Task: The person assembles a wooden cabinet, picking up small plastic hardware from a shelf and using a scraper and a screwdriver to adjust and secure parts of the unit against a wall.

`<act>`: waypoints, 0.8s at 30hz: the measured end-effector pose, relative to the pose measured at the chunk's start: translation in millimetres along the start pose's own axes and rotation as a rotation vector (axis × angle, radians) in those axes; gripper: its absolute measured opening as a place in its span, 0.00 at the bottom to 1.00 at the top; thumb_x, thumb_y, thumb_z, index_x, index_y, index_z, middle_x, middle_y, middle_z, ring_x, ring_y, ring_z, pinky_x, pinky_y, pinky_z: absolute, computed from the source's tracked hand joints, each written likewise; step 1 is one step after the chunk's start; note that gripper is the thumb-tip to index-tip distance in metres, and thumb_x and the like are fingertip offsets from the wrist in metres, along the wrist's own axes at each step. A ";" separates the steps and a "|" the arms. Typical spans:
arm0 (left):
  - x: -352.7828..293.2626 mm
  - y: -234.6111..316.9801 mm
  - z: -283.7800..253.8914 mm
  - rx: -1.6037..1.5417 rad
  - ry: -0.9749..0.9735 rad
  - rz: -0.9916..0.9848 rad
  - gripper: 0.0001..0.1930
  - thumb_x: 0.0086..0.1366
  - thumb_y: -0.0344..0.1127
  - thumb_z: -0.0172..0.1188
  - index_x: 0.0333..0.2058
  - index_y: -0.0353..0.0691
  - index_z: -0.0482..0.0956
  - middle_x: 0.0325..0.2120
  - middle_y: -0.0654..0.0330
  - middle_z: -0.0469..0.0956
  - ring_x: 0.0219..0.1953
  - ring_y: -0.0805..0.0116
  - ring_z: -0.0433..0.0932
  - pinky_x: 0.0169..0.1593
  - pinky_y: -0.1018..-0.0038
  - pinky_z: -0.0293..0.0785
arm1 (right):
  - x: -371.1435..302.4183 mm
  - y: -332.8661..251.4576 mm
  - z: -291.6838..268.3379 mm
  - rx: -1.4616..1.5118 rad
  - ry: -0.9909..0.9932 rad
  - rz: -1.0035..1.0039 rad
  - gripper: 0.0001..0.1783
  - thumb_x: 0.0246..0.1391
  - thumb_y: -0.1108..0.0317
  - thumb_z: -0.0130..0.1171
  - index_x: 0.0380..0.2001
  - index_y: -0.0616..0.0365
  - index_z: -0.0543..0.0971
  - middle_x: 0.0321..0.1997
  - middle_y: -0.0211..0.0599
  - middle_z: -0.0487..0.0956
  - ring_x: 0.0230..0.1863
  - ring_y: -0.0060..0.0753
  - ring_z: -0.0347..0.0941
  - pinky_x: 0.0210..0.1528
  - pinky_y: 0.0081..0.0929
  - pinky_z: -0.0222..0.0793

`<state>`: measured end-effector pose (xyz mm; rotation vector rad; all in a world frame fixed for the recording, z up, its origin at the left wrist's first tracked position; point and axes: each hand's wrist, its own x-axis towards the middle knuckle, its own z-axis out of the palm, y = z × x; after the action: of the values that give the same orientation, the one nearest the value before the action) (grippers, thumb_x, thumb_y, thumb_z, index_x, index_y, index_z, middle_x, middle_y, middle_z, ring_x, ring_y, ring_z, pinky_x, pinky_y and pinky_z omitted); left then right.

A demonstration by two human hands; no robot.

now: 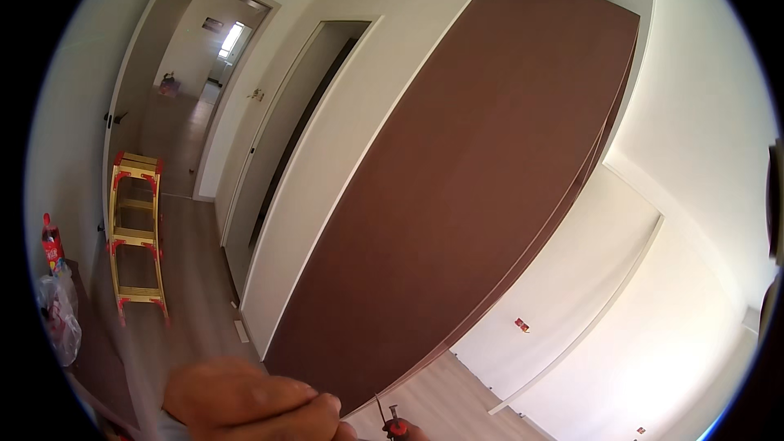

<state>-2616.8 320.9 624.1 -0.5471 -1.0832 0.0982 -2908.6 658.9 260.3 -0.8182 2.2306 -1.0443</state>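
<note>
At the lower edge my left hand (249,404) is slightly blurred, its fingers bent and pressed together. Whatever may be between those fingers is hidden. To the right of it, only a small part of my right hand (415,433) shows, closed around a small tool with a red and black body (397,426). A short metal piece with a flat head and a thin dark prong stick up from it; its exact kind cannot be made out. Beyond both hands rises a large brown panel (465,171), tall and smooth, along the white wall. The hands appear apart from each other.
A yellow stepladder (137,237) with red fittings stands on the wood floor at left, by an open door (135,73). A red bottle (52,241) and a plastic bag (61,318) rest on a brown surface at far left. White walls have open socket boxes (522,325).
</note>
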 end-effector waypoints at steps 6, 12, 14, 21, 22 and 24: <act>-19.3 17.4 -4.0 0.025 -0.113 -0.143 0.04 0.57 0.34 0.65 0.28 0.43 0.79 0.23 0.67 0.75 0.22 0.71 0.76 0.27 0.75 0.75 | -3.0 1.3 0.7 -0.051 -0.084 -0.023 0.28 0.49 0.71 0.77 0.53 0.56 0.77 0.50 0.30 0.80 0.53 0.22 0.73 0.58 0.26 0.71; -72.8 40.9 37.1 -0.069 -0.111 -0.259 0.06 0.63 0.36 0.60 0.27 0.44 0.79 0.22 0.67 0.78 0.22 0.73 0.76 0.27 0.76 0.75 | 4.5 20.6 -26.2 -0.108 -0.111 -0.090 0.30 0.46 0.71 0.77 0.51 0.58 0.75 0.45 0.34 0.78 0.49 0.28 0.73 0.54 0.30 0.71; -81.4 58.8 49.6 -0.134 -0.120 -0.304 0.07 0.63 0.36 0.60 0.27 0.43 0.79 0.21 0.66 0.79 0.22 0.74 0.76 0.27 0.77 0.74 | 18.0 7.4 -32.6 -0.042 -0.153 -0.159 0.30 0.44 0.75 0.75 0.50 0.59 0.74 0.49 0.38 0.77 0.51 0.33 0.74 0.55 0.31 0.71; -212.8 140.2 123.8 -0.272 -0.389 -0.782 0.08 0.58 0.36 0.66 0.24 0.42 0.80 0.20 0.64 0.78 0.20 0.73 0.75 0.25 0.77 0.74 | 31.4 116.3 -50.5 0.094 -0.349 -0.132 0.24 0.38 0.78 0.74 0.40 0.57 0.75 0.50 0.43 0.76 0.50 0.42 0.75 0.53 0.34 0.71; -232.5 157.9 125.1 -0.250 -0.417 -0.860 0.08 0.57 0.36 0.67 0.24 0.41 0.80 0.19 0.64 0.77 0.20 0.73 0.75 0.25 0.77 0.74 | 33.0 135.6 -49.8 0.105 -0.395 -0.137 0.22 0.38 0.79 0.73 0.38 0.56 0.74 0.50 0.43 0.76 0.50 0.39 0.75 0.52 0.34 0.71; -281.1 204.0 111.4 -0.143 -0.504 -0.980 0.07 0.52 0.38 0.65 0.20 0.46 0.78 0.17 0.68 0.73 0.20 0.73 0.75 0.25 0.73 0.70 | 28.8 185.9 -41.2 0.099 -0.452 -0.110 0.23 0.38 0.78 0.73 0.39 0.56 0.75 0.50 0.44 0.76 0.50 0.42 0.75 0.53 0.35 0.71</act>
<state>-2808.8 444.0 339.6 -0.0615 -1.7567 -0.7380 -3010.6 754.0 127.4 -1.0266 1.7584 -0.9026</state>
